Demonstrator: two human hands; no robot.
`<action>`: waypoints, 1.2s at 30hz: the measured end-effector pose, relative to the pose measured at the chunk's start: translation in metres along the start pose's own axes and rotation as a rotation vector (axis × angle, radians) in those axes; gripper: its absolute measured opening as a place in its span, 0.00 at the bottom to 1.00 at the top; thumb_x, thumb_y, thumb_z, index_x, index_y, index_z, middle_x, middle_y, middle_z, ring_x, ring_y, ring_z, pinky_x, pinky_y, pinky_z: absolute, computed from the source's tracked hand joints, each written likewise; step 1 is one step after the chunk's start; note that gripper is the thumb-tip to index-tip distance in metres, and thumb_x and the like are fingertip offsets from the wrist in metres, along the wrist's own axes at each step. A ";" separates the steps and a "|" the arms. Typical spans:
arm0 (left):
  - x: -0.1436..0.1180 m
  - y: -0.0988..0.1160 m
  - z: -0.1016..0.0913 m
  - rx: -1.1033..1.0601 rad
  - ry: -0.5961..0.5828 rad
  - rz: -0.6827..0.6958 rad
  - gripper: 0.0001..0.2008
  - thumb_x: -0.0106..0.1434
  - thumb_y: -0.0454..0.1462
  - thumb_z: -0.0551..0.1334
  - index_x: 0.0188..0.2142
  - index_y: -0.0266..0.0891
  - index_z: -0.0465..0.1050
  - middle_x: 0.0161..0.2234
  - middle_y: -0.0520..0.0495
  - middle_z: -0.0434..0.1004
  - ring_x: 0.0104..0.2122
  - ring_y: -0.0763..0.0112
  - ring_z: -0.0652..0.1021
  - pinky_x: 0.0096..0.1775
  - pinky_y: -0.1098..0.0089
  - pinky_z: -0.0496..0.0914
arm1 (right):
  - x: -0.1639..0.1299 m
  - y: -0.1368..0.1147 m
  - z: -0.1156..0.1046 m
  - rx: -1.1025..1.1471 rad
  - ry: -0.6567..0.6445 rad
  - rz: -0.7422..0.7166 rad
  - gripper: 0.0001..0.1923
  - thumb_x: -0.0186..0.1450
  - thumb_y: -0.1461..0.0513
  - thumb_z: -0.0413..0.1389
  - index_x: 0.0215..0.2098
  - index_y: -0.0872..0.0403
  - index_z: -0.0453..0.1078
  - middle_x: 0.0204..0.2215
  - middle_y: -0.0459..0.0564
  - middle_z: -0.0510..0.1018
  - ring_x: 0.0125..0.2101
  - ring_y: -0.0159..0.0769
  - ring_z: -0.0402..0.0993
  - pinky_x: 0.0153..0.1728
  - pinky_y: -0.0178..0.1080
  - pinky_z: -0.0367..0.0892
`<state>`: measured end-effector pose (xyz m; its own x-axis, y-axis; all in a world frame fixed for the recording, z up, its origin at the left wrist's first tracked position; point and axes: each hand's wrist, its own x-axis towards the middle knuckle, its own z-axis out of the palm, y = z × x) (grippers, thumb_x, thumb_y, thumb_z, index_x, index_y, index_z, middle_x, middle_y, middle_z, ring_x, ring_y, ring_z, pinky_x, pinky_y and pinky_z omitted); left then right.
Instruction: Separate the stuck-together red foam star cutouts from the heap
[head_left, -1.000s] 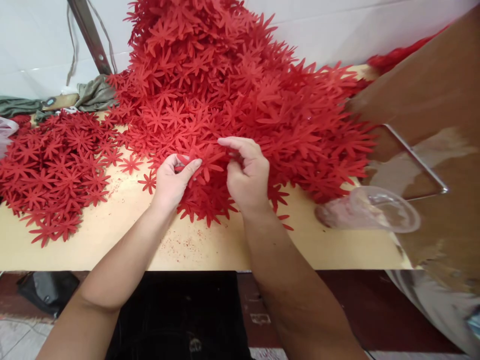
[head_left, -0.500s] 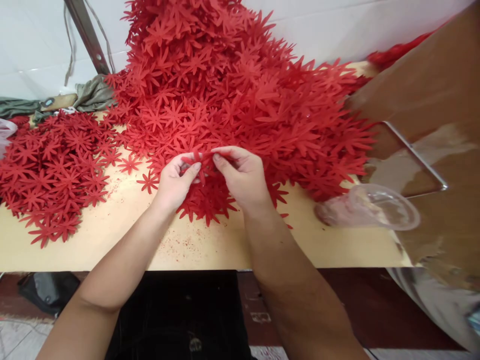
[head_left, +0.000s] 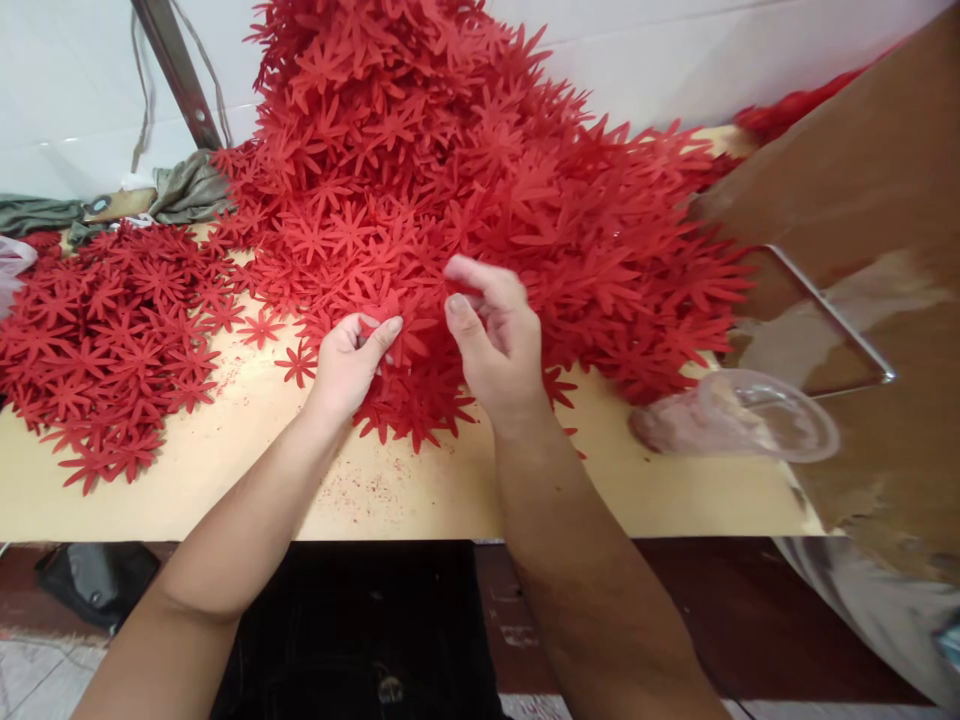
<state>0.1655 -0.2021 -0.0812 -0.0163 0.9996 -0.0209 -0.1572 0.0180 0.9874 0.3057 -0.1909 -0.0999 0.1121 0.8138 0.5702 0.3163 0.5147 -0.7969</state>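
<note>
My left hand (head_left: 352, 360) pinches a red fabric flower cutout (head_left: 409, 330) between thumb and fingers, just above the near edge of a large heap. To its right, my right hand (head_left: 495, 335) is raised with thumb and fingertips apart, and nothing shows between them. Behind both hands rises the heap of red many-petalled cutouts (head_left: 420, 160), reaching up against the wall. Against that red, the outline of the held piece is hard to make out.
A smaller pile of darker red cutouts (head_left: 120, 330) lies at the left. At the right, a clear plastic tub (head_left: 817, 425) lies on its side against a brown cardboard box (head_left: 877, 250). Red crumbs dot the pale tabletop (head_left: 420, 500). Grey cloth (head_left: 191, 188) lies at the back left.
My right hand has let go of the flower cutout and drawn away to the right, its fingers parting. My left hand stays in nearly the same place, still pinching the piece.
</note>
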 end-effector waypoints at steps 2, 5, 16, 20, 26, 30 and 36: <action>-0.001 0.001 0.001 0.012 -0.023 -0.020 0.18 0.56 0.43 0.67 0.21 0.39 0.60 0.13 0.60 0.63 0.12 0.84 0.60 0.18 0.77 0.55 | -0.002 -0.007 0.005 0.163 -0.130 0.107 0.21 0.60 0.45 0.55 0.40 0.52 0.72 0.36 0.51 0.77 0.39 0.37 0.75 0.43 0.44 0.73; -0.001 -0.001 0.002 -0.002 -0.042 -0.018 0.19 0.59 0.48 0.63 0.21 0.39 0.61 0.14 0.59 0.61 0.13 0.83 0.60 0.18 0.76 0.55 | -0.004 -0.013 0.011 0.319 -0.240 0.232 0.18 0.54 0.48 0.62 0.29 0.53 0.71 0.27 0.47 0.77 0.29 0.32 0.74 0.34 0.38 0.73; 0.001 -0.008 -0.009 0.365 0.055 0.356 0.20 0.60 0.54 0.58 0.39 0.42 0.76 0.48 0.44 0.75 0.52 0.65 0.72 0.56 0.60 0.64 | 0.004 -0.002 0.004 0.306 0.055 0.304 0.18 0.56 0.51 0.62 0.22 0.53 0.62 0.16 0.39 0.64 0.17 0.23 0.59 0.20 0.32 0.59; -0.003 -0.007 -0.007 0.400 0.008 0.426 0.23 0.58 0.53 0.61 0.45 0.41 0.75 0.54 0.42 0.72 0.57 0.61 0.70 0.61 0.56 0.58 | 0.001 -0.009 0.007 0.243 -0.029 0.279 0.20 0.55 0.48 0.61 0.22 0.53 0.63 0.16 0.39 0.63 0.18 0.23 0.57 0.22 0.33 0.59; -0.004 -0.008 0.000 0.187 -0.095 0.248 0.17 0.53 0.48 0.68 0.37 0.38 0.76 0.40 0.45 0.80 0.42 0.68 0.78 0.50 0.64 0.70 | -0.002 -0.016 0.011 0.166 -0.144 0.282 0.25 0.54 0.43 0.60 0.18 0.53 0.60 0.16 0.41 0.62 0.21 0.25 0.59 0.26 0.34 0.61; -0.002 -0.006 0.000 0.132 -0.098 0.222 0.12 0.53 0.44 0.68 0.31 0.38 0.75 0.33 0.49 0.79 0.36 0.73 0.77 0.45 0.68 0.72 | -0.003 -0.018 0.012 0.155 -0.109 0.368 0.33 0.50 0.36 0.56 0.14 0.52 0.49 0.14 0.39 0.51 0.17 0.22 0.47 0.17 0.33 0.47; 0.002 -0.004 -0.003 0.025 -0.086 0.247 0.11 0.54 0.40 0.68 0.37 0.42 0.74 0.35 0.51 0.78 0.38 0.74 0.77 0.46 0.69 0.71 | -0.004 -0.019 0.016 0.407 -0.288 0.334 0.28 0.52 0.37 0.56 0.24 0.52 0.61 0.20 0.42 0.64 0.25 0.28 0.63 0.29 0.35 0.67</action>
<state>0.1629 -0.2002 -0.0861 0.0329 0.9717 0.2341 -0.1339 -0.2279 0.9644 0.2845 -0.2003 -0.0901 -0.1349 0.9605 0.2435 -0.0851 0.2336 -0.9686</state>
